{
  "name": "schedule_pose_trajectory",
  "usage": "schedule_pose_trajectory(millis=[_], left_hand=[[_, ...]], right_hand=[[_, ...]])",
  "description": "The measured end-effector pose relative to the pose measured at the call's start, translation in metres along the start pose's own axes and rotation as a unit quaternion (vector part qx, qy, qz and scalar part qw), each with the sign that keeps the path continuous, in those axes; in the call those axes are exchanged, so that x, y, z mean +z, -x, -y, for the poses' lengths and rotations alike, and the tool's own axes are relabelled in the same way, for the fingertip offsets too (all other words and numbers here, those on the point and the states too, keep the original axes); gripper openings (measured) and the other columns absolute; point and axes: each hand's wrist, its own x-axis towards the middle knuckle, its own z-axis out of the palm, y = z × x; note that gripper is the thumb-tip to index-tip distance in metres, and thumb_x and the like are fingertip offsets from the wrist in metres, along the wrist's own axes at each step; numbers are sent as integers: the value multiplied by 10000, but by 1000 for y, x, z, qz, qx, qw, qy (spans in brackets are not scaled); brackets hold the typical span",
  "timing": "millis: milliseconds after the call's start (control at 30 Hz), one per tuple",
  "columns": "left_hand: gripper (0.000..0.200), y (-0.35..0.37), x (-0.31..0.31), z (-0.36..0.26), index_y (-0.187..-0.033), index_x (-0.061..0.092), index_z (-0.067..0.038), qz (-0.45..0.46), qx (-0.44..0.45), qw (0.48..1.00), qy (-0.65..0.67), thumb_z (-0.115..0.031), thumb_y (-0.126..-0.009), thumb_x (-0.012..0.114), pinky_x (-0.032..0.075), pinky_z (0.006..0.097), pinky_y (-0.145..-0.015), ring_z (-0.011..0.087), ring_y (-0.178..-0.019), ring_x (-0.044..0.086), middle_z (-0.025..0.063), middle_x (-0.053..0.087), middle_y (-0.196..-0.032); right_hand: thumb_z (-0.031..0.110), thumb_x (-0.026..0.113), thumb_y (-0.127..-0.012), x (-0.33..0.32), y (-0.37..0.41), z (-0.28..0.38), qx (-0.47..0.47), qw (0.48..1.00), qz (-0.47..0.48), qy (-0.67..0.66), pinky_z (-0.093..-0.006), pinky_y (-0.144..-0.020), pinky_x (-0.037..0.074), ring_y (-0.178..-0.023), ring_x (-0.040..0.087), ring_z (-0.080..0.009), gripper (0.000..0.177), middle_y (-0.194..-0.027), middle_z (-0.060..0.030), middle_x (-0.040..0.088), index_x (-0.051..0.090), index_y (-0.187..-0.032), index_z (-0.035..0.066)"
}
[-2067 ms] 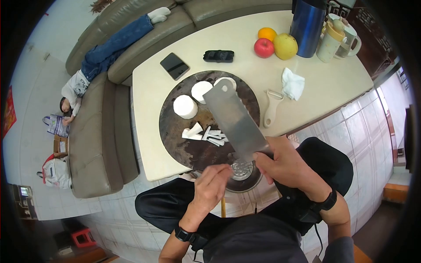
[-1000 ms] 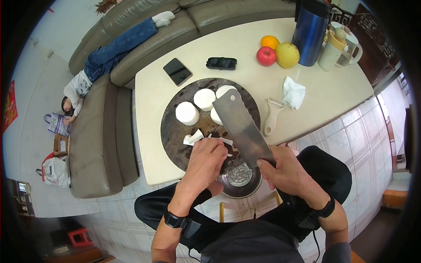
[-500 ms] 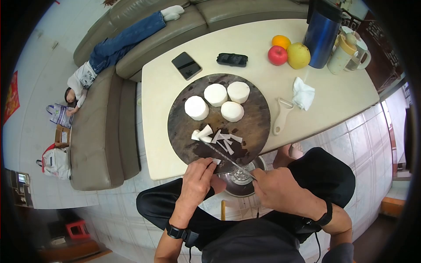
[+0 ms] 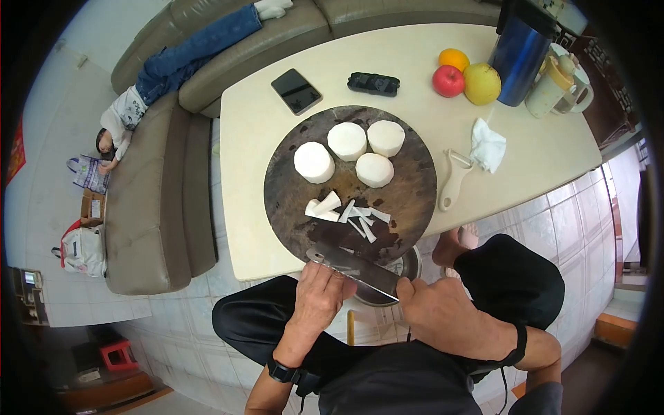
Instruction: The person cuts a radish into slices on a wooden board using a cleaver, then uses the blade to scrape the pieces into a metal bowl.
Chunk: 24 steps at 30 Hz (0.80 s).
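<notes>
My right hand (image 4: 446, 312) is closed around the handle of a kitchen knife (image 4: 358, 267). Its broad blade, turned flat side up, slants over the near edge of the round wooden chopping board (image 4: 408, 207). Against the blade's near side rest the curled fingers of my left hand (image 4: 319, 296); whatever they pinch is hidden. Several thick peeled white radish-like rounds (image 4: 313, 162) stand at the board's far side. Closer to me lie small white chunks (image 4: 325, 205) and thin trimmed strips (image 4: 366, 225).
Beneath the board's near edge, a metal bowl (image 4: 409, 266) sits low between my legs. A peeler (image 4: 453, 183), crumpled tissue (image 4: 488, 145), phone (image 4: 297, 91), black case (image 4: 373, 84), fruit (image 4: 482, 84) and blue flask (image 4: 523, 59) are on the table. A person (image 4: 128, 111) lies on the sofa.
The knife has swung from narrow-edge view to flat side up, its tip drawn back from the white chunks toward my left hand. The white bit at my left fingertips is now out of sight.
</notes>
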Motion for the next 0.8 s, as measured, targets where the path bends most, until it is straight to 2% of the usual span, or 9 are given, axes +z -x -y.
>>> schedule_pose_trajectory(millis=[267, 367, 533, 633, 800], left_hand=[[295, 0, 0, -1, -907, 680, 55, -8, -3, 1000, 4, -29, -640, 771, 501, 427, -773, 353, -915, 600, 171, 628, -1003], [292, 2, 1, -1, -911, 686, 53, -15, -5, 1000, 14, -27, -642, 768, 509, 422, -779, 350, -925, 605, 173, 634, -992], [292, 3, 3, 1, -929, 690, 55, -36, 5, 999, -12, -14, -653, 755, 527, 421, -826, 356, -962, 617, 181, 646, -995], [303, 4, 3, 1, -945, 690, 58, -33, -2, 999, -7, -10, -656, 751, 529, 430, -857, 360, -980, 620, 182, 647, -1010], [297, 7, 5, 2, -913, 678, 62, -18, -8, 1000, 2, -20, -641, 765, 526, 429, -816, 361, -941, 618, 190, 637, -973]], right_hand=[[10, 647, -671, -7, -12, 2, -14, 1000, 13, -9, -321, -464, 505, -568, 674, -252, 335, -652, -177, 639, 596, -948, -173], [5, 647, -663, -1, -21, 3, -9, 999, 13, -35, -340, -465, 506, -589, 685, -272, 311, -643, -181, 634, 592, -917, -167], [15, 643, -667, 8, -22, 4, 20, 998, -6, -62, -369, -488, 515, -593, 684, -306, 184, -631, -183, 622, 566, -802, -84], [19, 638, -673, 4, -17, 4, 23, 999, -10, -49, -373, -487, 513, -575, 675, -300, 167, -628, -172, 620, 561, -792, -70], [10, 626, -683, -2, -12, 6, 14, 999, -11, -44, -369, -481, 508, -568, 668, -293, 151, -637, -170, 625, 568, -800, -65]])
